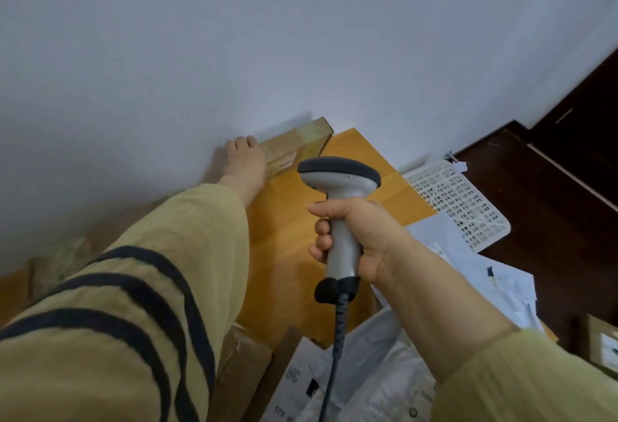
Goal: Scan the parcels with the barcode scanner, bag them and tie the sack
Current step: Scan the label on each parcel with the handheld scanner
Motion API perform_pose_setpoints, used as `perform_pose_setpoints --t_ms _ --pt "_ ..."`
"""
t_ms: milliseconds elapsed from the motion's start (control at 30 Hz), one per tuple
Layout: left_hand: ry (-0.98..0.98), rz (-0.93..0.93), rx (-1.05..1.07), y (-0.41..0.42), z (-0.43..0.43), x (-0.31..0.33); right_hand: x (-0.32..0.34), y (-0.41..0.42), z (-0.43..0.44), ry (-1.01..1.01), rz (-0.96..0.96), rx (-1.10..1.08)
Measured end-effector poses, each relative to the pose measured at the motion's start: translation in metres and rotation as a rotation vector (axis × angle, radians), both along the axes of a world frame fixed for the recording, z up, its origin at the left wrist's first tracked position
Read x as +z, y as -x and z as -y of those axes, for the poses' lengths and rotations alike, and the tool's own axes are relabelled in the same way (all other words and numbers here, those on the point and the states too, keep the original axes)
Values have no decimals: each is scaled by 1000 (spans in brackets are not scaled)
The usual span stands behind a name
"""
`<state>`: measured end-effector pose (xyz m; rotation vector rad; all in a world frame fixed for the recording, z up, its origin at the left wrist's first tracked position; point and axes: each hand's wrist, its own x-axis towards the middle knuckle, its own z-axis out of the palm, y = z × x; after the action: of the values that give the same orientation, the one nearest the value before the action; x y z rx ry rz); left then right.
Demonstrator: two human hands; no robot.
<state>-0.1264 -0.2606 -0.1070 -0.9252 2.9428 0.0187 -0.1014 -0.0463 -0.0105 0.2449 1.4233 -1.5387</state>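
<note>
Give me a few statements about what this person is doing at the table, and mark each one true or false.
1. The right hand grips the barcode scanner by its handle. True.
2. The left hand reaches to a cardboard parcel lying against the wall. True.
3. The scanner is cordless. False: a dark cable runs down from the base of its handle.
4. The white plastic basket sits at the left side of the table. False: it lies at the right side of the wooden table.
5. The left sleeve is plain. False: dark stripes cross it.
</note>
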Motion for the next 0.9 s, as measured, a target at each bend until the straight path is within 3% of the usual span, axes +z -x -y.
perform_pose_setpoints --t_ms 200,433,700,900 --pt "-92 -52 33 -21 -22 3 11 -5 -12 28 -11 14" --pt "-108 -208 24 -75 -52 67 49 -29 -45 92 -34 43" --pt "110 -398 -7 -197 -142 146 90 -89 -121 267 -55 63" --pt "240 -479 -61 -317 -214 174 91 -127 -172 190 -195 -166"
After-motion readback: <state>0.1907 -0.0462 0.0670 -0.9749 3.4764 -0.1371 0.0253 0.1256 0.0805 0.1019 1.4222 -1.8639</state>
